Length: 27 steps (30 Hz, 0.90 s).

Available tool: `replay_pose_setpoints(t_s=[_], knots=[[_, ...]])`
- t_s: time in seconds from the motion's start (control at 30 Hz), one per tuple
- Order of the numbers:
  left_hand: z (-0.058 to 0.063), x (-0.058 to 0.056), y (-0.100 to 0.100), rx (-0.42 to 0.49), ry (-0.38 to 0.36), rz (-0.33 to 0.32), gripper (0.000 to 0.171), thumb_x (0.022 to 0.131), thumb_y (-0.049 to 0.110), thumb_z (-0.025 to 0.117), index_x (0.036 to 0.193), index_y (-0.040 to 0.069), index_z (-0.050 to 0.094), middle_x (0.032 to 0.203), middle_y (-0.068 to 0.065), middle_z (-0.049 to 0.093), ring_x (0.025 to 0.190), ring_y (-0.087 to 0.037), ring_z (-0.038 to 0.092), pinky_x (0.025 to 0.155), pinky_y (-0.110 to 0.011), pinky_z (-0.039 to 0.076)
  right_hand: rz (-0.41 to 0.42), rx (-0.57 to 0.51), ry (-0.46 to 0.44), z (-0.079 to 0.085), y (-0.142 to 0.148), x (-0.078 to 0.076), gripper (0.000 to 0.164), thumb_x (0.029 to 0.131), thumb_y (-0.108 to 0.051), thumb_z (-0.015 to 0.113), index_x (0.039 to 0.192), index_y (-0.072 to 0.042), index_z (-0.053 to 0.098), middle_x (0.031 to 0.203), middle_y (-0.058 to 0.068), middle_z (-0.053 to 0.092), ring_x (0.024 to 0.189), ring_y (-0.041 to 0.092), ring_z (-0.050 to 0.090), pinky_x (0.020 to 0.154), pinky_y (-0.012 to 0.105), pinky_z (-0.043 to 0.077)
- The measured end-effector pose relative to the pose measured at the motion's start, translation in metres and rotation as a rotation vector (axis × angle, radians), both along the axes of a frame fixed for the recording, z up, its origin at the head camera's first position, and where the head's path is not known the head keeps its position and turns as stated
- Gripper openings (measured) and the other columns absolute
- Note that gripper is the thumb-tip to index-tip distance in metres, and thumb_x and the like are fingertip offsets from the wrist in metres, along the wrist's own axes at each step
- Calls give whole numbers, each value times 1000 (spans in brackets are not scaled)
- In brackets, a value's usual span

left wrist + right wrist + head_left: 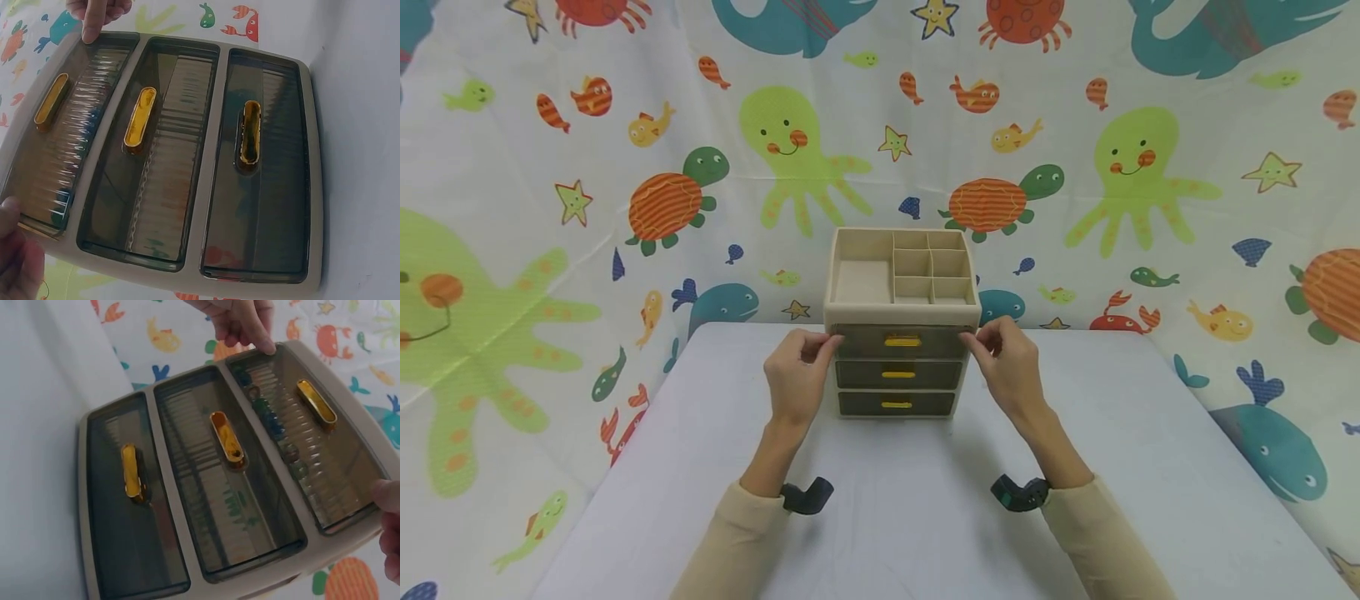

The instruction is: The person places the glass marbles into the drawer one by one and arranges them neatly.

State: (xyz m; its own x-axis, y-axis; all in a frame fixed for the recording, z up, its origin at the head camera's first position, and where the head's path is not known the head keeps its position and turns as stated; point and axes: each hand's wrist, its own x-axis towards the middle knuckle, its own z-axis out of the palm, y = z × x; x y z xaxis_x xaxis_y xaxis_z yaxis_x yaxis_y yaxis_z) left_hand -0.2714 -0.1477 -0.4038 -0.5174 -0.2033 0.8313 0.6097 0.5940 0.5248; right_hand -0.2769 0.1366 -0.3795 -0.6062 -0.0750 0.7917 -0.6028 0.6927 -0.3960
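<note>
A cream desktop organizer (901, 313) stands on the white table, with three dark see-through drawers below an open compartment top. My left hand (797, 375) touches the left end of the top drawer (865, 340) with its thumb tip. At the right end of that drawer, my right hand (1011, 367) does the same. In the right wrist view, small blue, green and clear pieces (272, 422) show through the top drawer's front. The middle drawer (219, 462) and bottom drawer (857, 404) sit flush. Yellow handles are on all three fronts; neither hand is on a handle.
The compartment tray (861, 283) on top has one large section and several small ones. White table surface (895, 517) extends in front and to both sides. A sea-animal cloth (850, 108) hangs close behind the organizer. Dark wrist cameras (807, 496) are strapped to both wrists.
</note>
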Motion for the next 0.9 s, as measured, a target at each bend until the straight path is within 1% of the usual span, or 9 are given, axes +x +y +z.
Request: replay_pose_setpoints(t_s=[0.3, 0.53, 0.7, 0.9], knots=[[-2, -5, 2, 52, -64, 5, 23, 87, 19, 79, 86, 0, 67, 77, -12, 73, 62, -20, 66, 58, -5, 42, -10, -1, 39, -1, -2, -5, 26, 84, -9, 81, 89, 2, 57, 73, 12, 58, 65, 19, 51, 57, 8, 32], [-1, -6, 3, 52, -85, 16, 23, 87, 19, 79, 87, 0, 66, 76, -12, 73, 61, -19, 64, 56, -8, 42, -17, -5, 43, -2, -1, -8, 26, 85, -9, 80, 89, 2, 57, 73, 11, 59, 65, 17, 51, 57, 8, 33], [0, -5, 3, 51, -102, 12, 23, 87, 18, 79, 87, -1, 66, 75, -13, 72, 61, -18, 62, 55, -10, 42, -3, -4, 36, -3, -1, -8, 24, 86, -8, 79, 89, 2, 57, 73, 11, 60, 65, 18, 53, 57, 8, 33], [1, 0, 3, 48, -143, 23, 26, 89, 25, 78, 90, 1, 66, 76, -11, 71, 63, -17, 62, 57, -12, 43, -1, 7, 21, -3, 0, -5, 21, 88, -9, 77, 94, 1, 60, 77, 11, 62, 66, 22, 55, 57, 13, 37]])
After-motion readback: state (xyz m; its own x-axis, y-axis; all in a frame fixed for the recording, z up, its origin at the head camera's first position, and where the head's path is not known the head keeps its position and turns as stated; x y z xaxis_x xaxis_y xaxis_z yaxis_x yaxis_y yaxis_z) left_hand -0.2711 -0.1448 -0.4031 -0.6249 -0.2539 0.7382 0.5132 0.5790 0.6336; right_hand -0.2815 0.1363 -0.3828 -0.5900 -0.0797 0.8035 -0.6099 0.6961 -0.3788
